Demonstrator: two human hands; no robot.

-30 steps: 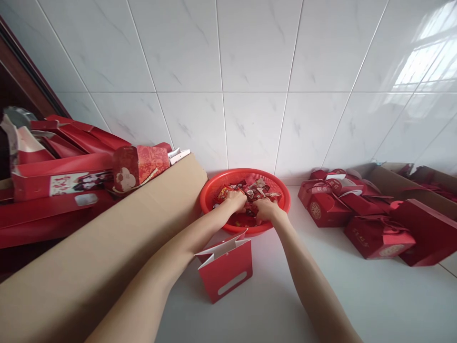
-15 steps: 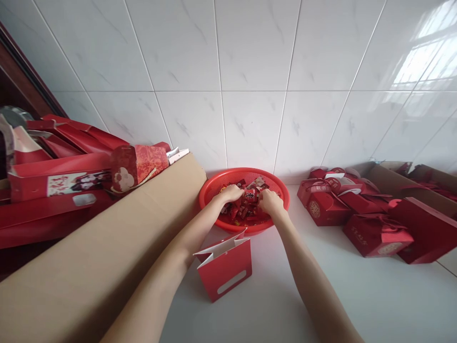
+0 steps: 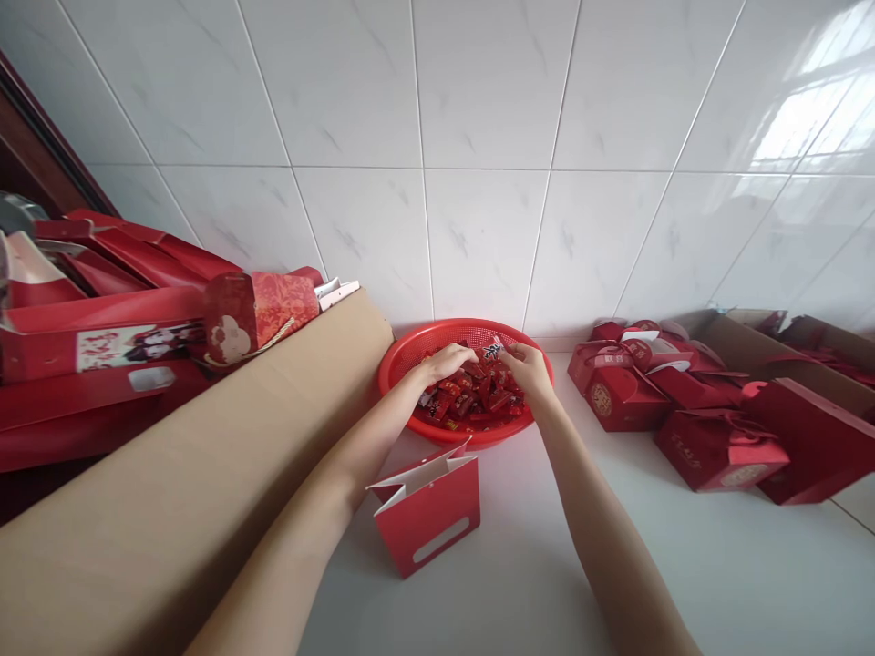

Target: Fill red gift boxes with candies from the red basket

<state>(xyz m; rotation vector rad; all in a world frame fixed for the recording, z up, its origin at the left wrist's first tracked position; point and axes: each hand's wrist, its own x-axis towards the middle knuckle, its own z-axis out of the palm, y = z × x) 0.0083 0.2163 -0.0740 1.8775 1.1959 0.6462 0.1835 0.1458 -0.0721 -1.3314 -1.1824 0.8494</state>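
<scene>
A red plastic basket (image 3: 389, 383) with a perforated wall holds many small red-wrapped candies (image 3: 465, 401). Over its left side is my left hand (image 3: 446, 363), fingers stretched out above the candies, with nothing visible in them. At the basket's right side my right hand (image 3: 526, 369) pinches a red, black and white candy packet (image 3: 493, 349) between thumb and fingers. In front of the basket, between my forearms, a red paper gift bag (image 3: 430, 515) stands upright with its top open and its inside pale. What lies in the bag is hidden.
On the left, a long cardboard box (image 3: 205, 465) holds red gift boxes and bags (image 3: 137, 314). Several closed red gift boxes (image 3: 717, 448) sit to the right, before more cardboard boxes (image 3: 813, 360). A white tiled wall (image 3: 485, 237) rises behind the white tabletop (image 3: 519, 565).
My right hand has lifted the candy packet slightly up toward the basket's back. My left hand has shifted a little up, its fingers now straighter. The bag stays in place.
</scene>
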